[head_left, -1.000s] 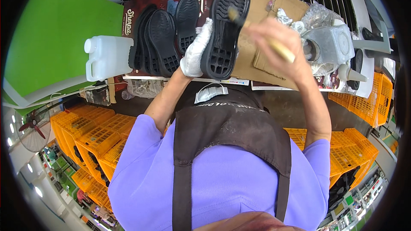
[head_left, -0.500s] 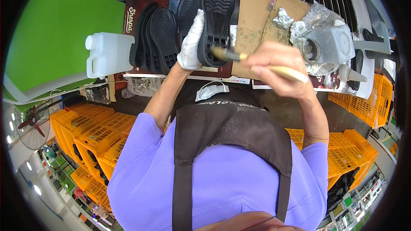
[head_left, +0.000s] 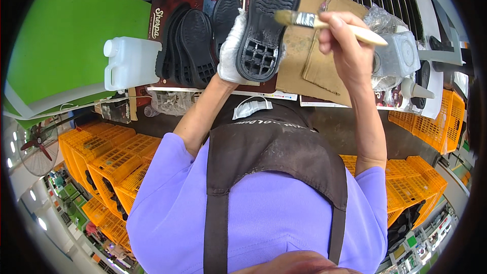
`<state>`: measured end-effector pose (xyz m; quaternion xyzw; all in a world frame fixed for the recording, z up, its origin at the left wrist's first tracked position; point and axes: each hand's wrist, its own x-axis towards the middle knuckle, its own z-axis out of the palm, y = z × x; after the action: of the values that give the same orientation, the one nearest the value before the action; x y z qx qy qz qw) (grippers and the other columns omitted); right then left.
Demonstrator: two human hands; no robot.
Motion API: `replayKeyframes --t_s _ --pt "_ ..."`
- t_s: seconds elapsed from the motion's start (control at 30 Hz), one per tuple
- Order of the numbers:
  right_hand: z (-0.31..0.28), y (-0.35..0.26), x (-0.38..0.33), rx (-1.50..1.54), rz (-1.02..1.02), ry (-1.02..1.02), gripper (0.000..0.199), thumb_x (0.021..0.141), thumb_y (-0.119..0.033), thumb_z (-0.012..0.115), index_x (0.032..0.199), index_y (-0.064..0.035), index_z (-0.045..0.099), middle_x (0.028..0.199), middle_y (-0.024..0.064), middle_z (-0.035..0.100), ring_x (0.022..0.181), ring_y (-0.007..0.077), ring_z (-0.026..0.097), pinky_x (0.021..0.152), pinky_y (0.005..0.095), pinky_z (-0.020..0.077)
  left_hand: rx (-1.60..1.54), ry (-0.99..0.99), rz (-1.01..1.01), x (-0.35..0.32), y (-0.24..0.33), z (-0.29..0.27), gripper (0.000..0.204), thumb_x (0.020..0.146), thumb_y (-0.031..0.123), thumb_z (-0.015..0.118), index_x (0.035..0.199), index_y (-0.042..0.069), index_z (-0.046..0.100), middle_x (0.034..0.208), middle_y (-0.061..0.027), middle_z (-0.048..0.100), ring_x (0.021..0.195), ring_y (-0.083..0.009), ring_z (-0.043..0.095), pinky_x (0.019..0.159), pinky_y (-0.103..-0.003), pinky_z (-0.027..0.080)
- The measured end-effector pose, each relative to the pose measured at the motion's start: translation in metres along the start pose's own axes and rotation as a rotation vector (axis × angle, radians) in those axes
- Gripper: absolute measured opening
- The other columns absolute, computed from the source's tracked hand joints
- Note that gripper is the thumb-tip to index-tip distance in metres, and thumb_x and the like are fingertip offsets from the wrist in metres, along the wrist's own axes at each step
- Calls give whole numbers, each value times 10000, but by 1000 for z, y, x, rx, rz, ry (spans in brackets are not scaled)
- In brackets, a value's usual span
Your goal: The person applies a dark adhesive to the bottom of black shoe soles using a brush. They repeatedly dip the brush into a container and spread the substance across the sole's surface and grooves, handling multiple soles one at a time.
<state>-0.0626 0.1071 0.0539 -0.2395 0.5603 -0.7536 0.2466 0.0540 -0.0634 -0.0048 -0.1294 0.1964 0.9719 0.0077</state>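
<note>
Holding a black shoe sole (head_left: pixel 267 25) up in our gloved left hand (head_left: pixel 234 45) above the workbench (head_left: pixel 324 122), we grip a brush (head_left: pixel 324 22) in the right hand (head_left: pixel 342 38), its bristles just beside the sole.

We see a dark workbench (head_left: pixel 329 122) running across the view. On it sits a white plastic jug (head_left: pixel 131 62) at the left, and just beside that a row of black shoe soles (head_left: pixel 195 40) resting on a dark red printed sheet (head_left: pixel 157 7). Brown cardboard (head_left: pixel 309 61) lies to the right, with a clear lidded tub (head_left: pixel 398 53) and a small white nozzle bottle (head_left: pixel 417 90) beyond.
</note>
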Motion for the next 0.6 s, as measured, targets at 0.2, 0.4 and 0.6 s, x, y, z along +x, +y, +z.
replayKeyframes --t_s 0.2,0.4,0.6 --pt "16 13 -2 -15 158 -5 188 863 -161 574 905 10 641 672 57 619 549 77 561 502 183 453 -67 14 -40 1 -10 6 667 880 585 325 1174 11 495 1018 -192 597 714 -256 641 540 -330 542" --pt "28 -3 -18 -131 275 -164 181 842 -162 595 863 8 654 636 61 619 524 79 575 481 187 477 45 48 142 9 -15 -4 525 937 455 303 1201 40 486 1121 -133 574 968 -233 593 845 -357 498" --pt "24 -11 -10 -181 281 -376 193 836 -180 610 843 7 657 615 52 607 523 81 577 480 196 481 -204 -128 -65 4 -8 5 441 952 379 322 1176 40 496 1094 -131 583 918 -216 612 791 -338 525"
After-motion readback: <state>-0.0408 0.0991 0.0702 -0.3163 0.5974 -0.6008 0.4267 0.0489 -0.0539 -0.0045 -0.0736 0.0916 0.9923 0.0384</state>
